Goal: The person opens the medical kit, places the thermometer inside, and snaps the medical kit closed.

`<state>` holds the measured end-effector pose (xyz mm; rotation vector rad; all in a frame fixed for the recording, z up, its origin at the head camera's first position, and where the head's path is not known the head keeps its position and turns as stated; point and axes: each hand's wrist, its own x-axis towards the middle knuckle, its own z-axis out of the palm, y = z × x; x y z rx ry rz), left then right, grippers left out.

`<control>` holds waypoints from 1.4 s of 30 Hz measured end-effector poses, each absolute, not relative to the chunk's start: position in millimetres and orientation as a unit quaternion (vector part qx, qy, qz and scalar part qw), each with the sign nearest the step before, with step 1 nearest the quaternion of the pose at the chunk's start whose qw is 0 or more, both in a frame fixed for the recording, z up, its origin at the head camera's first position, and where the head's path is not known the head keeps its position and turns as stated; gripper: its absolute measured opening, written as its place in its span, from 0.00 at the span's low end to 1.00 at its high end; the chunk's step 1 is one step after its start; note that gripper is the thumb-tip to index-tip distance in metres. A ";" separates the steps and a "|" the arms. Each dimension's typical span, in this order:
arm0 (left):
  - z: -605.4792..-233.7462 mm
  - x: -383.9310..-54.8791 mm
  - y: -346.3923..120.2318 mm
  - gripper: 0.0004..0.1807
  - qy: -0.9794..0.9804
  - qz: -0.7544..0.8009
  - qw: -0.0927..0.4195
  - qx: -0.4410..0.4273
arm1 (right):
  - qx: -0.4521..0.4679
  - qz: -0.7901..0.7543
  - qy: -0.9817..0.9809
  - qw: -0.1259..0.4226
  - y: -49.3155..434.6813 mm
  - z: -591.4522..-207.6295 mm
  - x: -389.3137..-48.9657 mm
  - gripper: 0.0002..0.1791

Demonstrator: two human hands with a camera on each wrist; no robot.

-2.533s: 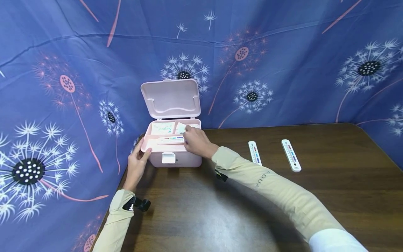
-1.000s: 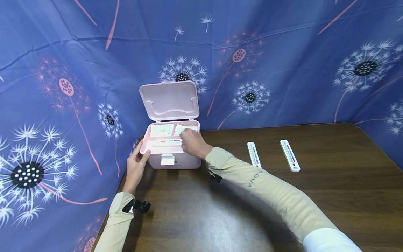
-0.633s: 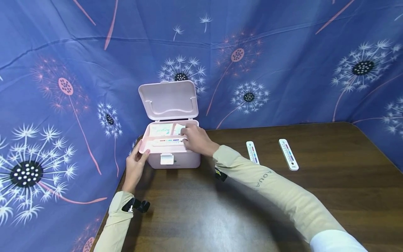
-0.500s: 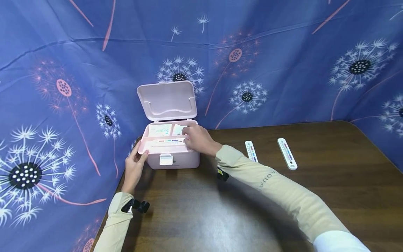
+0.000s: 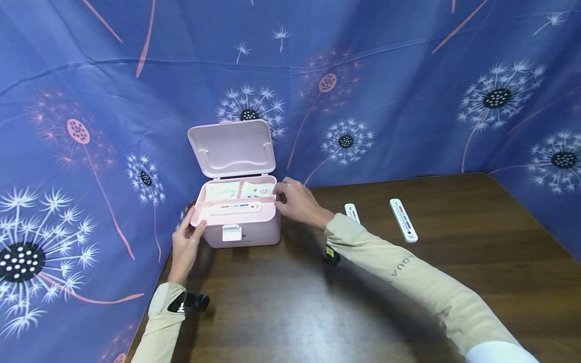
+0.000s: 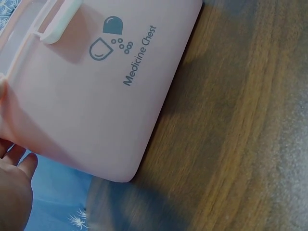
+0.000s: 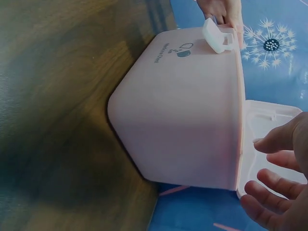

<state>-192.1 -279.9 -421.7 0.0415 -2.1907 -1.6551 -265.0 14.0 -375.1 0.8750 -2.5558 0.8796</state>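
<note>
A pink medicine chest (image 5: 258,233) stands on the table with its lid (image 5: 233,148) raised. My left hand (image 5: 185,249) grips its front left corner, thumb at the front rim and fingers at the side. Across the front compartment lies a white strip thermometer (image 5: 236,208) with coloured bands. Behind it, two compartments hold white packets (image 5: 221,191), the left one printed "Surgical". My right hand (image 5: 300,202) is just beside the chest's right rim; the right wrist view shows its fingers (image 7: 274,185) loosely bent, with nothing between them.
Right of the chest, two more white thermometers lie on the brown wooden table (image 5: 290,302): one (image 5: 351,212) partly behind the right sleeve, one (image 5: 403,221) farther right. A blue dandelion-print cloth (image 5: 399,65) hangs behind and at the left. A white latch (image 5: 232,232) hangs at the chest's front.
My right hand has left the right end of the thermometer in the front compartment and moved right to the rim. My left hand keeps its grip; the head view has shifted slightly.
</note>
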 end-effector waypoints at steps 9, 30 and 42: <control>-427.4 -195.8 -285.1 0.32 -0.779 -0.596 0.195 0.013 | 0.276 0.340 -0.888 0.138 38.0 -378.9 -256.6 0.13; -447.8 -206.5 -292.7 0.31 -0.768 -0.604 0.212 0.011 | 0.243 0.357 -0.888 0.158 70.7 -389.2 -239.4 0.13; -447.9 -206.4 -292.3 0.32 -0.774 -0.594 0.220 0.019 | 0.223 0.361 -0.891 0.160 89.2 -398.6 -233.5 0.13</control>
